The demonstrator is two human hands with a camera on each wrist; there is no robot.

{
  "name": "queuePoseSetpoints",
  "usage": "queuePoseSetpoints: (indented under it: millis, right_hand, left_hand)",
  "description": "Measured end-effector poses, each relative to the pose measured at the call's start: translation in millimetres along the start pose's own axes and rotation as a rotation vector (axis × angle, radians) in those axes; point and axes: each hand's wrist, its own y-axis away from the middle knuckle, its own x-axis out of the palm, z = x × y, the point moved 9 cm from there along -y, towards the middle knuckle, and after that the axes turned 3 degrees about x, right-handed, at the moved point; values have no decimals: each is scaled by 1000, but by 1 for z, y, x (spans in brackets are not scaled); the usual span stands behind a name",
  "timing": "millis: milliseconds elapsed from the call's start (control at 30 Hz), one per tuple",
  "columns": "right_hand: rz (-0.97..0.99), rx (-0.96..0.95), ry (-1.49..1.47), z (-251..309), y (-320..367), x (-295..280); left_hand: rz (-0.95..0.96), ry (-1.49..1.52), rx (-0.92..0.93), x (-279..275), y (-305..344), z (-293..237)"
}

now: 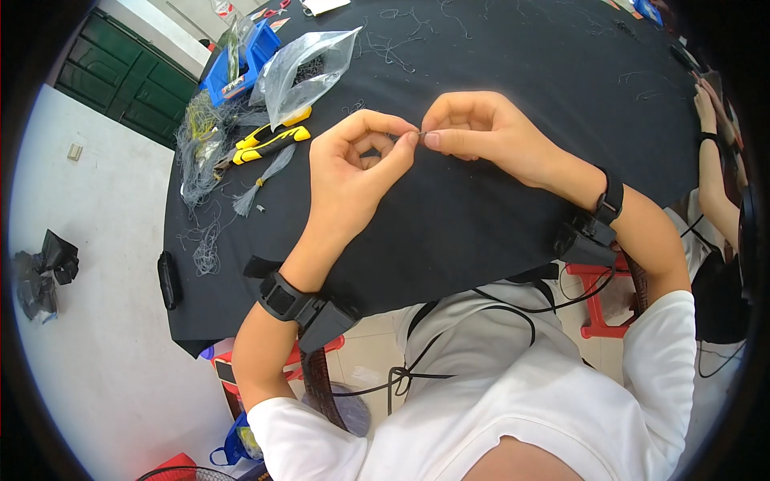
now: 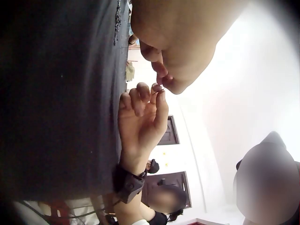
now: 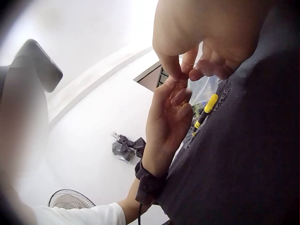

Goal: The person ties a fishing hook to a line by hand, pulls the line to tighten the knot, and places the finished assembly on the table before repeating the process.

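Note:
In the head view, both hands meet above the black-covered table [image 1: 449, 232]. The left hand [image 1: 353, 172] and the right hand [image 1: 501, 136] each pinch, between thumb and forefinger, a tiny dark thin piece [image 1: 422, 134], mostly hidden by the fingertips. Its kind is too small to tell. From the left wrist view, the right hand [image 2: 143, 122] has its fingertips against those of the left hand [image 2: 183, 42], with a dark sliver between them. In the right wrist view, a fine thread shows near the fingertips of the right hand [image 3: 211, 33], close to the left hand [image 3: 166, 126].
Yellow-black pliers [image 1: 269, 144], a tied bundle of grey strands [image 1: 261, 186], a tangle of grey threads [image 1: 196, 148], a clear plastic bag [image 1: 305, 72] and a blue bin [image 1: 245, 64] lie on the table's left. Another person's arm [image 1: 712, 160] is at the right edge.

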Motion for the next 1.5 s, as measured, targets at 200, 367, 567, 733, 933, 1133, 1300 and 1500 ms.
queuePoseSetpoints:
  millis: [200,367,567,733,933,1133,1300,1500]
  right_hand:
    - [1,-25,-16,1,-1,-1]
    - [11,-47,-6,1,-1,-1]
    - [5,-36,8,0,-2,-2]
    - [3,-34,26,-1,-3,-2]
    - [-6,-33,44,2,-2,-2]
    - [-26,-22,47,0,-2,-5]
    - [-62,8,42,-7,-4,-9]
    - [-43,40,40,-14,-5,-11]
  left_hand:
    - [-14,8,5,-1,-1,2]
    - [-14,19,5,-2,-1,3]
    - [-16,34,-12,-2,0,4]
    - [-18,42,-10,-2,0,4]
    - [-35,47,-14,-3,0,5]
    - [-38,48,-27,-3,0,5]
    - [-45,50,-36,-3,0,4]
    - [-49,124,-95,-4,2,4]
